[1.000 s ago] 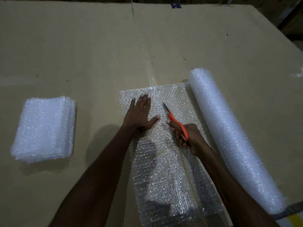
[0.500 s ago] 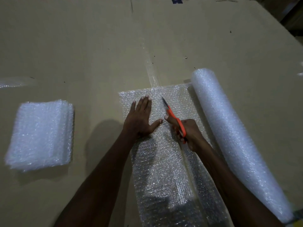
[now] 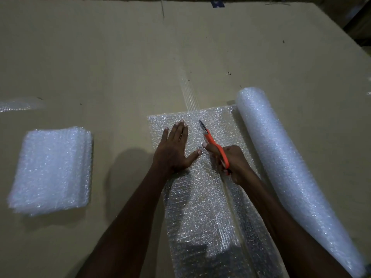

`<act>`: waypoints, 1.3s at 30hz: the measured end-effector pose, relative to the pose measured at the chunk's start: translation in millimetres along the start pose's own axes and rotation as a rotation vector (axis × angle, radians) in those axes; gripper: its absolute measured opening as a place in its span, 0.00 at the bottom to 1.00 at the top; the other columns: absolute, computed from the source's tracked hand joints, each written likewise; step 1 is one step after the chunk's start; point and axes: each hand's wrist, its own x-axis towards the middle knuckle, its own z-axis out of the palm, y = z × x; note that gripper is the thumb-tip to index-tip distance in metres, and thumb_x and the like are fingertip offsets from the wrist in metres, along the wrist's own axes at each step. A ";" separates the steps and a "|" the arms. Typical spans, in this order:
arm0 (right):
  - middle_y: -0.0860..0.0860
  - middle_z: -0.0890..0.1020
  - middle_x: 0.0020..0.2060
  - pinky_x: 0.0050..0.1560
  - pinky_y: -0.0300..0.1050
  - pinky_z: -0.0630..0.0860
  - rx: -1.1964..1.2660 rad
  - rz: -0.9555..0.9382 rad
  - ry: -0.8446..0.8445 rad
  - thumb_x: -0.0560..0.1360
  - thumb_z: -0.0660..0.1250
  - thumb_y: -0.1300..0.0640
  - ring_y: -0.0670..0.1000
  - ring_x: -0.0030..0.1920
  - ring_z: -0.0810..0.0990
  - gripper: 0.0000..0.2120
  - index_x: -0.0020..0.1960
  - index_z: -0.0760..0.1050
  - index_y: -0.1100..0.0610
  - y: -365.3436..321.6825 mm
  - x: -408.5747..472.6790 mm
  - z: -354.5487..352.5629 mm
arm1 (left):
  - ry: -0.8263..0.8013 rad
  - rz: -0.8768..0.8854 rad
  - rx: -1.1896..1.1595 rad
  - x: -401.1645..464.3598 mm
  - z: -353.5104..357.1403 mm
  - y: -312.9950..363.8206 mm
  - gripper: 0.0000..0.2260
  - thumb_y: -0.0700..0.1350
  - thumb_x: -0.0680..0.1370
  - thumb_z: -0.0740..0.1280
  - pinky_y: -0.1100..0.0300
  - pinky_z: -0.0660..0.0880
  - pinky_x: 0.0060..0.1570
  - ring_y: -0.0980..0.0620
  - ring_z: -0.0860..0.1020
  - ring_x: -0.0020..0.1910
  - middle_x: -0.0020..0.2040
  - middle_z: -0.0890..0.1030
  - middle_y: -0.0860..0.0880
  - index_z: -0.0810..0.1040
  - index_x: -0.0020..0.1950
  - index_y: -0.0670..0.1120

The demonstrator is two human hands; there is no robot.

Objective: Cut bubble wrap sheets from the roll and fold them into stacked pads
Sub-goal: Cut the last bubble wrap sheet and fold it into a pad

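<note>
A bubble wrap roll [image 3: 285, 171] lies on the right, running from near right to far middle. Its unrolled sheet [image 3: 200, 207] spreads flat to the left of it. My left hand [image 3: 175, 149] presses flat on the sheet's far left part, fingers straight. My right hand [image 3: 230, 163] grips orange-handled scissors [image 3: 212, 144], blades pointing away, partway along a cut that runs up the sheet from the near edge. A stack of folded pads [image 3: 52, 169] sits at the left.
All of this rests on a large brown cardboard surface [image 3: 120, 57]. A strip of clear tape [image 3: 185, 89] runs away beyond the sheet. A scrap of bubble wrap [image 3: 18, 104] lies at the far left edge.
The scissors have advanced farther away along the cut toward the sheet's far edge. My left hand has shifted a little farther up the sheet with them.
</note>
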 end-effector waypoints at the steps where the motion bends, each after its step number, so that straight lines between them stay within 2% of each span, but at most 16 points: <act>1: 0.53 0.71 0.20 0.19 0.35 0.62 -0.001 0.007 0.002 0.70 0.80 0.51 0.48 0.17 0.65 0.22 0.29 0.74 0.63 -0.5 0.2 -0.1 | 0.004 -0.001 -0.004 -0.2 0.0 0.2 0.43 0.70 0.79 0.49 0.41 0.50 0.77 0.43 0.51 0.81 0.81 0.53 0.40 0.55 0.80 0.37; 3: 0.52 0.70 0.19 0.20 0.35 0.62 0.002 0.012 0.012 0.71 0.80 0.51 0.48 0.17 0.65 0.23 0.27 0.73 0.60 -4.1 2.1 1.9 | 0.002 -0.002 -0.009 -0.4 0.1 0.2 0.43 0.70 0.79 0.49 0.41 0.50 0.78 0.44 0.51 0.81 0.81 0.52 0.40 0.55 0.80 0.37; 12: 0.53 0.70 0.19 0.20 0.35 0.62 0.035 -0.004 0.034 0.71 0.80 0.53 0.47 0.16 0.65 0.24 0.25 0.71 0.59 -13.5 9.8 9.9 | -0.030 -0.009 -0.010 -0.5 -0.9 -0.4 0.44 0.72 0.78 0.45 0.41 0.49 0.77 0.45 0.49 0.81 0.82 0.50 0.41 0.53 0.81 0.38; 17: 0.56 0.70 0.23 0.20 0.36 0.62 0.016 -0.007 0.023 0.70 0.81 0.51 0.49 0.17 0.64 0.22 0.30 0.73 0.63 -17.3 17.5 15.0 | -0.021 -0.010 -0.011 -0.7 -1.3 0.1 0.44 0.71 0.78 0.46 0.41 0.49 0.77 0.44 0.50 0.81 0.82 0.51 0.40 0.54 0.81 0.38; 24: 0.55 0.72 0.22 0.20 0.36 0.62 0.004 -0.012 0.032 0.69 0.81 0.51 0.48 0.17 0.66 0.22 0.28 0.74 0.61 -20.2 25.3 17.6 | -0.034 -0.018 -0.001 0.0 -0.2 -0.1 0.43 0.71 0.78 0.47 0.40 0.49 0.77 0.44 0.49 0.81 0.82 0.51 0.41 0.53 0.81 0.38; 28: 0.54 0.73 0.21 0.19 0.35 0.62 0.032 -0.007 0.032 0.71 0.80 0.55 0.47 0.17 0.67 0.20 0.28 0.74 0.61 -21.6 26.6 18.3 | -0.026 -0.019 -0.009 0.1 -0.2 -0.1 0.43 0.70 0.79 0.48 0.41 0.49 0.78 0.45 0.49 0.81 0.82 0.51 0.41 0.53 0.81 0.39; 32: 0.53 0.72 0.20 0.20 0.36 0.62 0.019 0.001 0.023 0.70 0.81 0.52 0.48 0.17 0.66 0.23 0.25 0.73 0.58 -22.0 29.7 20.5 | -0.025 -0.019 -0.027 -0.3 -0.3 0.3 0.43 0.70 0.78 0.48 0.41 0.48 0.78 0.45 0.48 0.81 0.82 0.50 0.41 0.53 0.81 0.39; 39: 0.55 0.73 0.22 0.19 0.37 0.62 -0.001 -0.014 0.019 0.70 0.81 0.52 0.48 0.17 0.67 0.21 0.28 0.75 0.61 -21.3 35.4 18.0 | -0.038 -0.032 -0.028 -0.8 -2.9 1.4 0.43 0.71 0.78 0.45 0.41 0.48 0.78 0.46 0.47 0.81 0.82 0.49 0.42 0.52 0.81 0.40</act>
